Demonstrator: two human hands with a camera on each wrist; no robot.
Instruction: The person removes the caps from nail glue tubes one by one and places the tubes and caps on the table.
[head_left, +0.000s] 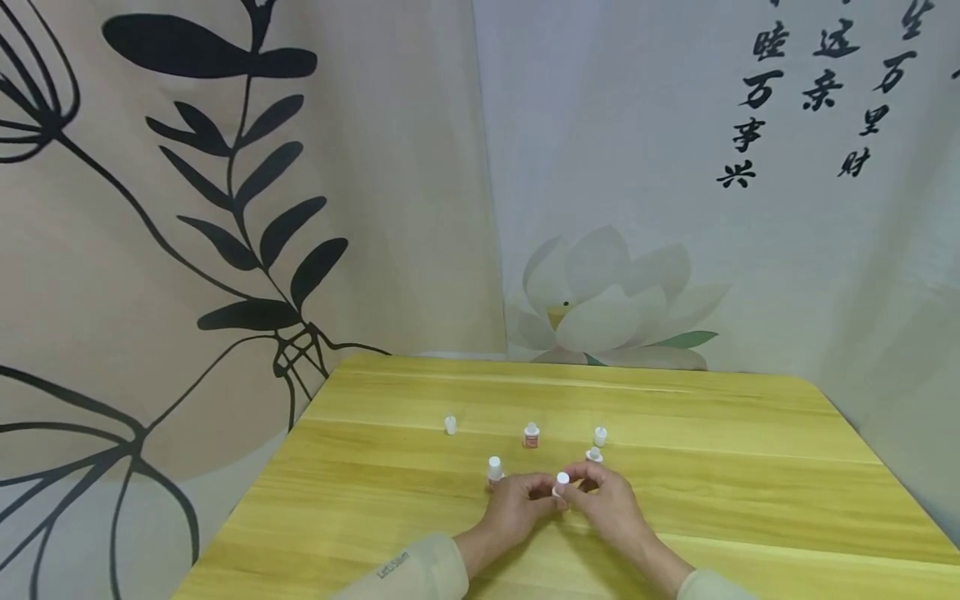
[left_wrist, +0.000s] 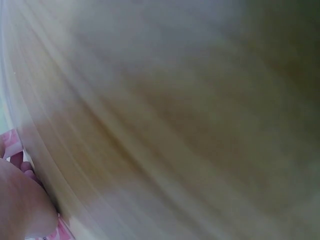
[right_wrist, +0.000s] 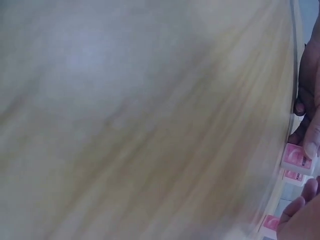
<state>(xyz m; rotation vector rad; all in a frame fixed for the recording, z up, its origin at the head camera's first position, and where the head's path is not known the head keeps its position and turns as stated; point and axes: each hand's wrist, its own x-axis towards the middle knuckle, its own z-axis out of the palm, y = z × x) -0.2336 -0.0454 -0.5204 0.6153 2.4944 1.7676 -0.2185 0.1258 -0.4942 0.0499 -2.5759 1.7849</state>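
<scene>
Both hands meet at one small white bottle (head_left: 562,483) with a white cap, held upright near the middle of the wooden table. My left hand (head_left: 516,506) grips it from the left. Its thumb presses the pink label (right_wrist: 298,155) in the right wrist view. From the other side my right hand (head_left: 611,504) brings thumb and index finger around the bottle's top. Just behind the left hand stands a capped bottle (head_left: 495,467), its lower part hidden. An uncapped bottle (head_left: 594,454) peeks out behind the right fingers.
Farther back on the table (head_left: 712,442) stands another uncapped bottle (head_left: 532,435) with a pink label. Loose white caps lie to its left (head_left: 451,425) and right (head_left: 600,436). A printed curtain (head_left: 405,208) hangs behind the table's far edge.
</scene>
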